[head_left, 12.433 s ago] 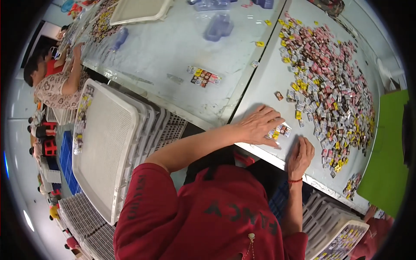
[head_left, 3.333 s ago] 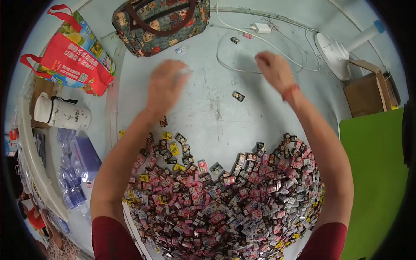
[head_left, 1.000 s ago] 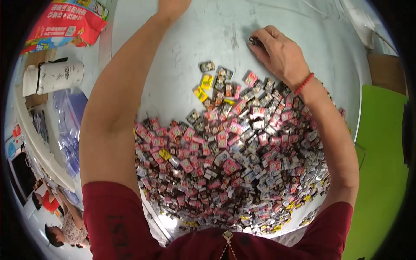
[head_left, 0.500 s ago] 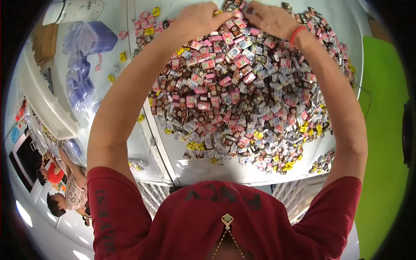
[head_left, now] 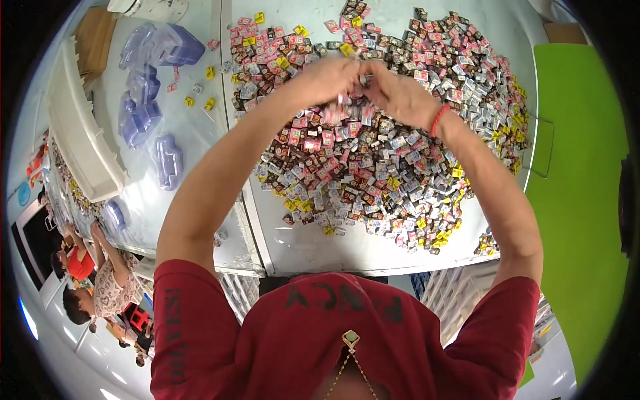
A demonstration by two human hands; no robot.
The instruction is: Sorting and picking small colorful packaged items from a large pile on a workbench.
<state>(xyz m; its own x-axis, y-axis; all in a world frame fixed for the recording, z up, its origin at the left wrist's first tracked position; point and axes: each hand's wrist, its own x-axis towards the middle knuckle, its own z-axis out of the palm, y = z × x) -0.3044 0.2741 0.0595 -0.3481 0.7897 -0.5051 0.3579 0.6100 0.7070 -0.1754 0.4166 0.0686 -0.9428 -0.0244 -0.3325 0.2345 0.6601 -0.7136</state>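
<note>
While bare table (head_left: 313, 253) fringes the packet pile (head_left: 360, 167), left hand (head_left: 330, 79) and right hand (head_left: 408, 100) meet over it, fingers (head_left: 379, 79) curled, hold unclear.

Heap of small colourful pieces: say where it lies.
In the head view, the heap lies just right of centre beneath the left hand and right hand, between the bluish plastic forms and green panel.

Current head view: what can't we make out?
All in the head view:
Whatever is between the left hand and right hand: blurred, partly covered by the hands.
Lower layers of the heap of small packets: covered by packets on top.
Rest of the white flask: cut off by the upper edge.
Print on the packets: too small.
</note>
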